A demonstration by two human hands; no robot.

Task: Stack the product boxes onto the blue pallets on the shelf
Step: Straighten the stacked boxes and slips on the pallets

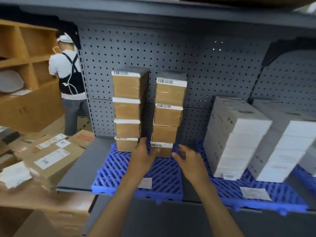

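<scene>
Two stacks of product boxes stood on the near blue pallet (119, 173), a slatted plastic grid lying on the grey metal shelf (77, 171). The left stack (127, 108) and the right stack (168, 115) each counted four boxes: squarish brown cardboard, taped, with white barcode labels along the top edges. A narrow gap separated them. The right stack leaned slightly, its upper boxes offset toward 1 o'clock.

The left hand (142, 153) sat at the foot of the gap, at 5 o'clock from the left stack, fingers fairly straight and reaching up between the two bottom boxes; it gripped nothing. The right hand (189, 161) hovered at 4 o'clock from the right stack, just beside its bottom box, fingers spread and loosely bent, holding nothing; motion blur left contact undetermined.

At 3 o'clock, a second blue pallet (282, 194) carried tall stacks of smooth white boxes (236, 139). A dark perforated back panel (213, 69) rose behind both pallets.

At 8 o'clock, off the shelf, lay large brown cartons (51, 156) with white shipping labels. At 10 o'clock another person (70, 79), in a white shirt with dark crossed straps, stood facing wooden shelving (25, 48)
</scene>
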